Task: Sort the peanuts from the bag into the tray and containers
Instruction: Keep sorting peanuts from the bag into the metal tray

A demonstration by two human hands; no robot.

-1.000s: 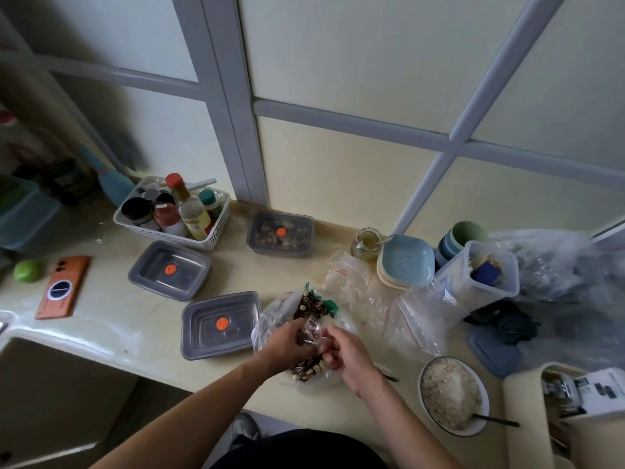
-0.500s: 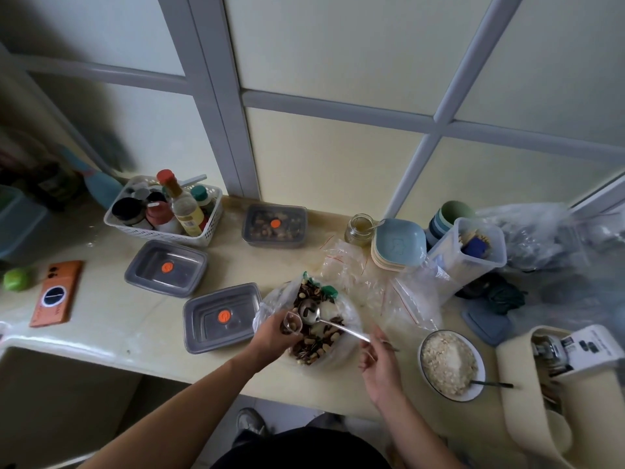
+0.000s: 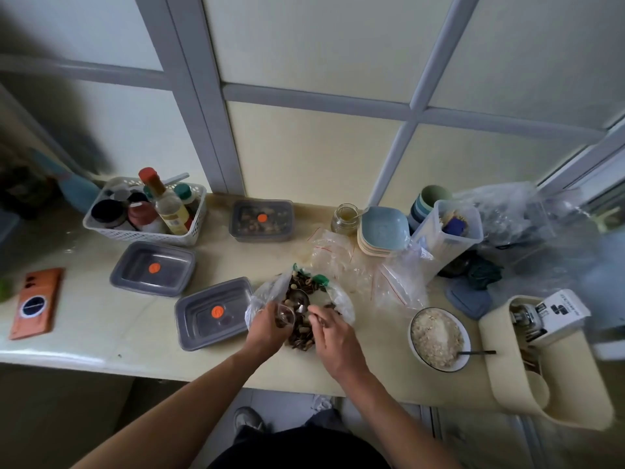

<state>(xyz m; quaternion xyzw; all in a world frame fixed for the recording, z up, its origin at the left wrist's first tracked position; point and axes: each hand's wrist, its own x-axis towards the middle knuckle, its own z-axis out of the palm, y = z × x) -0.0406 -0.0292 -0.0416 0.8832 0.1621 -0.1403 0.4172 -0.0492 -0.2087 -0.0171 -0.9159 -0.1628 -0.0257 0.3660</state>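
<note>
An open clear plastic bag [image 3: 340, 301] of mixed peanuts and dark seeds [image 3: 301, 286] lies on the counter in front of me. My left hand [image 3: 267, 328] grips a small clear cup [image 3: 285, 314] at the bag's left side. My right hand [image 3: 333, 336] pinches the handle of a metal spoon [image 3: 301, 299], whose bowl sits among the nuts beside the cup. Three grey lidded containers with orange dots stand to the left: a near container [image 3: 211, 316], a middle container [image 3: 154, 267] and a far container [image 3: 260, 220] with nuts inside.
A white basket of bottles [image 3: 145, 211] stands at the back left, an orange phone [image 3: 35, 302] at the left edge. Empty zip bags [image 3: 372, 265], stacked blue dishes [image 3: 384, 231], a glass jar [image 3: 345, 218], a tall tub [image 3: 449, 231] and a white bowl of grain [image 3: 438, 338] crowd the right.
My right hand slid up the spoon handle toward the bag and now holds it close to the bowl. The spoon bowl has come next to the cup in my left hand.
</note>
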